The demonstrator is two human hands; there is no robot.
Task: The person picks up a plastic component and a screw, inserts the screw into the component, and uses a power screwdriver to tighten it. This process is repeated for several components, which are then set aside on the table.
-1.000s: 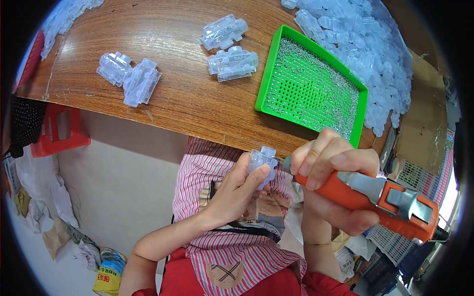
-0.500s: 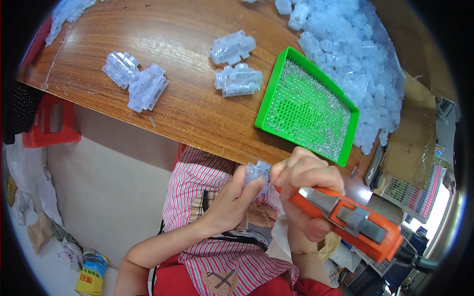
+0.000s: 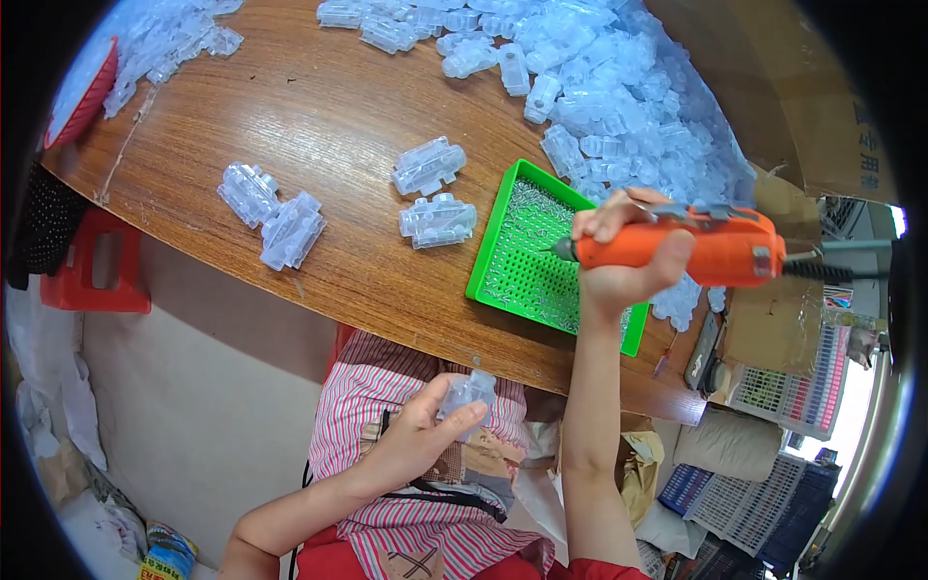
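Below the table's front edge, my left hand grips a clear plastic part between thumb and fingers. My right hand is wrapped round an orange electric screwdriver, its cable trailing to the right. The tool's tip hovers over a green perforated tray filled with many small silver screws. Whether a screw sits on the tip is too small to tell. Left of the tray lie clear plastic assemblies, two side by side and a touching pair farther left.
A large heap of clear plastic parts covers the table's far right. Another pile lies at the far left beside a red basket. Under the table's left side stands a red stool. A cardboard box sits at the right.
My right hand has lifted the screwdriver away from the plastic part, up over the green tray. My left hand still holds the part, slightly lower. The view has shifted, showing more of the table's far side.
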